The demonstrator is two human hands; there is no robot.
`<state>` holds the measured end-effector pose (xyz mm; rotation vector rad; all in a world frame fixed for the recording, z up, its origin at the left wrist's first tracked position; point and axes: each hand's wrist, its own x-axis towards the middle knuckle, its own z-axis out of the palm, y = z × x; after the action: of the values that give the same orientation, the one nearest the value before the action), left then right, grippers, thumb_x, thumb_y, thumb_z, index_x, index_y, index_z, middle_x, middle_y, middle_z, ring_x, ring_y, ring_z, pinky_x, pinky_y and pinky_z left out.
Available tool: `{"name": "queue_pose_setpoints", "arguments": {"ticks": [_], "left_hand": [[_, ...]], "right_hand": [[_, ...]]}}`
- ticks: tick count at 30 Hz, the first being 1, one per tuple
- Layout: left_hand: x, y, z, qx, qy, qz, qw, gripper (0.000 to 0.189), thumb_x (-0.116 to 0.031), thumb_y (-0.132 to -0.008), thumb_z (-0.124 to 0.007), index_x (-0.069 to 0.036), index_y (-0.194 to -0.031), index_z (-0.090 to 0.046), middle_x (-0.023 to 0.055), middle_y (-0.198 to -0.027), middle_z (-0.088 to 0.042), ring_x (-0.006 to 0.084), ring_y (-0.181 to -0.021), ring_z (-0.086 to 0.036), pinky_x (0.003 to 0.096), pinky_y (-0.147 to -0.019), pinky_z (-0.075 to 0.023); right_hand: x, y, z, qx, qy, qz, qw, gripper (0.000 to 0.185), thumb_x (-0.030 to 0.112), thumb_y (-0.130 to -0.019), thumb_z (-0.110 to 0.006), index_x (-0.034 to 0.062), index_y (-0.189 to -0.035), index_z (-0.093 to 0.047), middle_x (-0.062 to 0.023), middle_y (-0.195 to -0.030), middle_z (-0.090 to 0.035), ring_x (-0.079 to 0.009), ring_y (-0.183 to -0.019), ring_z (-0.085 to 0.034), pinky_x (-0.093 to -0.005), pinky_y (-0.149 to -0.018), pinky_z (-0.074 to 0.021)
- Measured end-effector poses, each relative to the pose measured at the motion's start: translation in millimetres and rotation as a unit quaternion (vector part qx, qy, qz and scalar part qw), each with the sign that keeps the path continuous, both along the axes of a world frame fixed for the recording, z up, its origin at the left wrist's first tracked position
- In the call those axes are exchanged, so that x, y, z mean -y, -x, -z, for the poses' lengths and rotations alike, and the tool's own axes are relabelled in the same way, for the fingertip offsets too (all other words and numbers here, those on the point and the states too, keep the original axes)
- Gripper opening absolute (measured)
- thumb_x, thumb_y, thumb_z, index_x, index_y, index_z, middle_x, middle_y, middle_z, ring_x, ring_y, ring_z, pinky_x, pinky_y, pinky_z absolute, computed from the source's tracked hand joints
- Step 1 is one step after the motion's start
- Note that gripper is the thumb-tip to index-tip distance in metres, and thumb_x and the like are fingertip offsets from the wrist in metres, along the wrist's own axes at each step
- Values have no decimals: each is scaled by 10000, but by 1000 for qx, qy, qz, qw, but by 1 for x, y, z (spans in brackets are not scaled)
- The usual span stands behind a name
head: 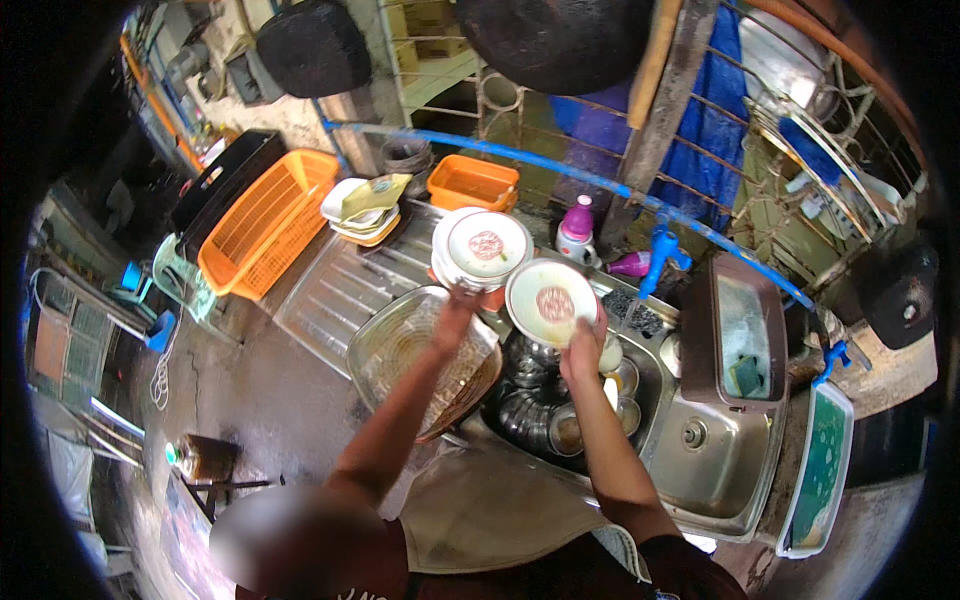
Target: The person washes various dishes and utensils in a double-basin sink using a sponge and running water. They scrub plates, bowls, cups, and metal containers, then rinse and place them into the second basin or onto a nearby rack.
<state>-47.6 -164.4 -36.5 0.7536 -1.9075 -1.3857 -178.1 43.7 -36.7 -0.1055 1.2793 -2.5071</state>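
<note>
My right hand [584, 351] grips the lower right rim of a round white plate [552, 303] with a reddish pattern in its middle. At the near edge of a stack of white plates [486, 244] is my left hand [457, 315], its fingers at the rim; whether it grips one is unclear. A green scrap lies on the top plate. Under my left forearm a large rectangular basin [386, 352] rests on the drainboard's front edge. Metal bowls and cups [529, 420] fill the left sink bowl below my right hand.
A blue tap [664, 251] stands behind the sink, near pink bottles [577, 219]. To the right are a brown tub [694, 337] with a sponge, the right sink bowl [712, 465] and a tray of greenish water [817, 472]. Orange baskets [270, 225] and square dishes [371, 206] stand at left.
</note>
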Motion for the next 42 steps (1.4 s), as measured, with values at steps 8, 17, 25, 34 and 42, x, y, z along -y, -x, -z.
{"name": "queue_pose_setpoints", "arguments": {"ticks": [8,17,25,34,42], "left_hand": [[93,-237,33,314,206,-246,893,410,-179,-824,-763,-97,-1215,-671,224,-1203,-646,416,-1128,-617,484,-966,-515],[25,-257,19,260,72,-275,923,379,-235,-872,-774,-85,-1196,-649,151,-934,-742,345,-837,-731,437,-748,-571],[47,-260,-1,438,66,-203,873,330,-391,-881,-736,-62,-866,-709,164,-817,-729,367,-794,-715,487,-757,-561],[56,-258,4,362,167,-168,902,195,-215,-891,-679,-33,-836,-723,171,-1002,-645,363,-931,-670,466,-847,-555],[78,-267,1,293,106,-157,937,243,-252,-952,-671,-27,-867,-699,170,-953,-685,387,-814,-681,429,-753,-563]], "right_hand": [[134,39,-12,-60,-174,-107,977,564,124,-1033,-532,214,-1533,-288,-150,-1474,-438,-332,-1255,-550,-521,-873,-588],[68,-5,72,-265,-433,-258,822,363,323,-916,-792,45,-1128,-695,-43,-1031,-706,-148,-920,-642,-315,-808,-514],[86,-69,24,-451,-393,-123,792,54,76,-906,-721,38,-892,-686,-97,-906,-678,-252,-861,-616,-387,-813,-485],[67,-190,-8,-535,-265,-448,666,148,24,-846,-711,41,-993,-708,-67,-898,-627,-218,-881,-650,-347,-763,-529],[52,-216,35,-396,-300,-569,655,184,210,-893,-716,32,-912,-674,-133,-901,-645,-319,-889,-656,-381,-884,-515]]}}
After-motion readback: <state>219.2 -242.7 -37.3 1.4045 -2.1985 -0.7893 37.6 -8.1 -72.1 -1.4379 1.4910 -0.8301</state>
